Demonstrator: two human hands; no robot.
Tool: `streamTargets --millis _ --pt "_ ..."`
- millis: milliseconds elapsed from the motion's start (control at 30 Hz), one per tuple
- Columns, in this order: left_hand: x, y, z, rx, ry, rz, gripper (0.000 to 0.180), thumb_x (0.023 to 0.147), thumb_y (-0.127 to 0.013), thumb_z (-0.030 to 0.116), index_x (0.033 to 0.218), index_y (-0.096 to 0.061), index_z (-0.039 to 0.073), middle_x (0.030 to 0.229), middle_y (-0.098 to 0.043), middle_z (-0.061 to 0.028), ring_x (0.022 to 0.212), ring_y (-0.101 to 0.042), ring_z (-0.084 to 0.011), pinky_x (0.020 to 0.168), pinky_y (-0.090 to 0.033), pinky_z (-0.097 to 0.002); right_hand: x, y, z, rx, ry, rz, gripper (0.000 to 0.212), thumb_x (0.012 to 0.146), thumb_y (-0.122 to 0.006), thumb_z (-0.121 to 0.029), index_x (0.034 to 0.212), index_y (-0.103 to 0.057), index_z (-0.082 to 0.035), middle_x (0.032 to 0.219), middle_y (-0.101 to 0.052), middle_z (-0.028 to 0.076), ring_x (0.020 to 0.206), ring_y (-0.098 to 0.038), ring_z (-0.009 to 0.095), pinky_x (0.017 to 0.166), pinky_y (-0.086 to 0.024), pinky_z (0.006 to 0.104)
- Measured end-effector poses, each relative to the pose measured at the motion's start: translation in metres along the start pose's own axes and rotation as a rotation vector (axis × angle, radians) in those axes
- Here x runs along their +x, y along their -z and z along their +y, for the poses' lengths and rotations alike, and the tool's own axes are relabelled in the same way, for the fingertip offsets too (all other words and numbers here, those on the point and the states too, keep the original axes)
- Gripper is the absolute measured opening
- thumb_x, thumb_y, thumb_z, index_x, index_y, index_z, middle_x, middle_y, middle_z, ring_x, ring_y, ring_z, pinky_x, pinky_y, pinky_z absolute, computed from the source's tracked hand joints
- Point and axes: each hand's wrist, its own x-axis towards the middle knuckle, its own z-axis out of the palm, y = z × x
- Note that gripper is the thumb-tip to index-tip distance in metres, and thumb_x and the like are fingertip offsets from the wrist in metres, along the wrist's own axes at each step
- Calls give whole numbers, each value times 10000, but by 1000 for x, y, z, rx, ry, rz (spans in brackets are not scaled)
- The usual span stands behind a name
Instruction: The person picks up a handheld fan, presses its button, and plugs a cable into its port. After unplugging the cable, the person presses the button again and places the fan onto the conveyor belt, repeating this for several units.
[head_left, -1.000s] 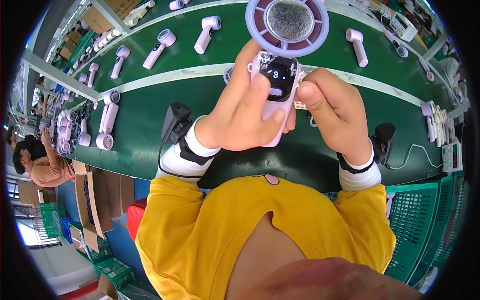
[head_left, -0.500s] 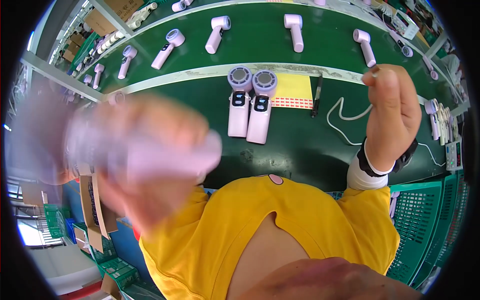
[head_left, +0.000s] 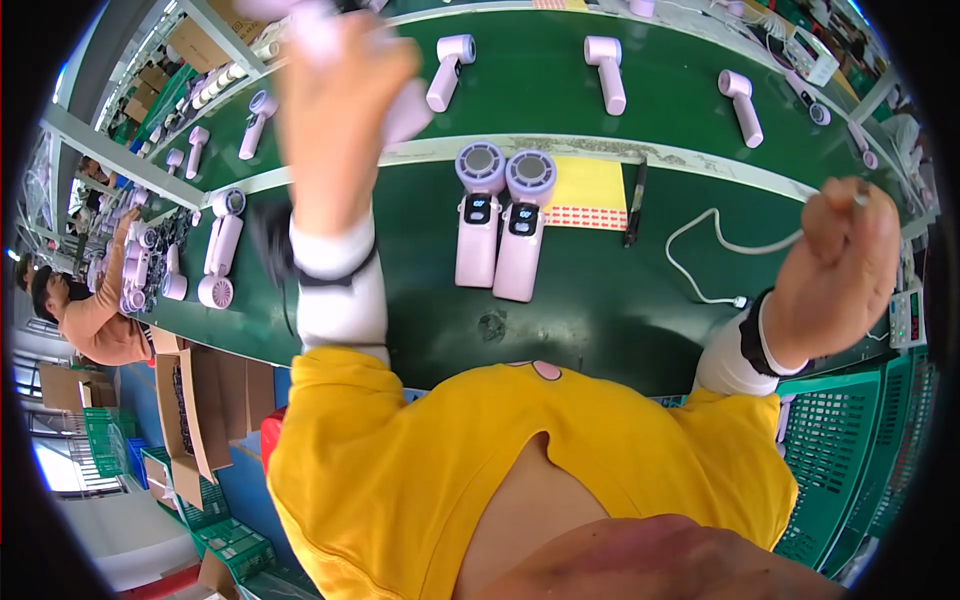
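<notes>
My left hand [head_left: 340, 110] reaches out over the far green belt, smeared by motion. It is closed around a pale pink handheld fan [head_left: 408, 114], which shows in part on either side of the fingers. My right hand [head_left: 840, 270] is raised at the right, its thumb and fingers pinched on a white cable [head_left: 716, 226]. That cable loops down onto the table. Between the hands, two pink handheld fans [head_left: 476, 240] [head_left: 519, 250] lie side by side, their small displays lit. Their round heads point away from me.
Beside the two fans lie a yellow sheet [head_left: 588, 180] with red marks and a black pen [head_left: 635, 205]. Several fans rest along the far belt [head_left: 530, 75]. Green crates [head_left: 830, 450] stand at lower right, an open carton [head_left: 195, 420] at lower left. A co-worker [head_left: 100, 320] sits at far left.
My left hand has swung away from me to the far belt with the fan. My right hand has moved right and slightly down with the cable. Fans on the belt have shifted right.
</notes>
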Motion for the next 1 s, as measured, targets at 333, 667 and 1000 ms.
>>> streamTargets --millis 333,667,1000 --pt "42 -186 -191 152 276 -789 377 688 -598 204 908 -515 -90 859 -555 -246 793 -568 -323 700 -458 -337 1 31 -14 31 162 -54 304 915 -307 -198 802 -483 24 576 -383 29 476 -233 78 440 -190 229" --pt "37 -123 -208 975 97 -560 392 754 -555 259 1000 -521 -45 995 -530 -204 863 -555 -298 776 -443 -407 8 25 3 -77 111 -50 341 912 -316 -256 801 -484 19 568 -346 14 475 -229 75 445 -187 237" --pt "-22 -42 -105 -1035 714 -190 354 828 -506 99 1138 -369 -2 907 -535 -111 727 -585 -202 613 -487 -284 -1 20 -5 35 121 -46 292 885 -357 -210 783 -499 24 563 -343 16 494 -229 83 466 -183 235"
